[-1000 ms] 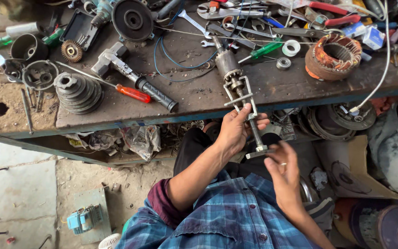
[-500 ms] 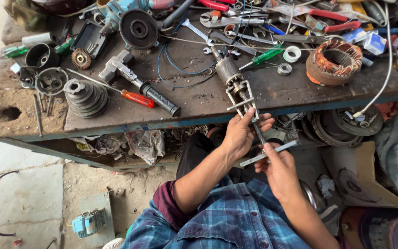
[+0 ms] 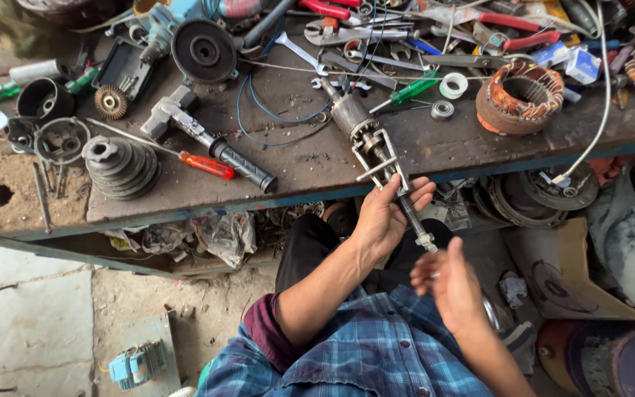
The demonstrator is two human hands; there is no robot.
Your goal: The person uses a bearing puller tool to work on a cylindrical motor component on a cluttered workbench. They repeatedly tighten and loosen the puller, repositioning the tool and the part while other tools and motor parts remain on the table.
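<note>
So, head view: left hand (image 3: 384, 220) has its grip clamped around the puller (image 3: 384, 165), whose long threaded screw (image 3: 413, 217) runs diagonally from the motor rotor (image 3: 350, 117) on the surface (image 3: 310, 169) down toward the person. Right hand (image 3: 450, 283) hovers just below the screw's nut end, fingers apart and holding nothing, so it's the nearer hand to that end.

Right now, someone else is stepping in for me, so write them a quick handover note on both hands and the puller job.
Left hand: gripping the puller around its screw. Right hand: open, holding nothing, just below the screw's nut end. The puller's jaws sit on the armature, which lies on the bench. Done: puller fitted. Left: the armature's end part is not yet drawn off.
</note>
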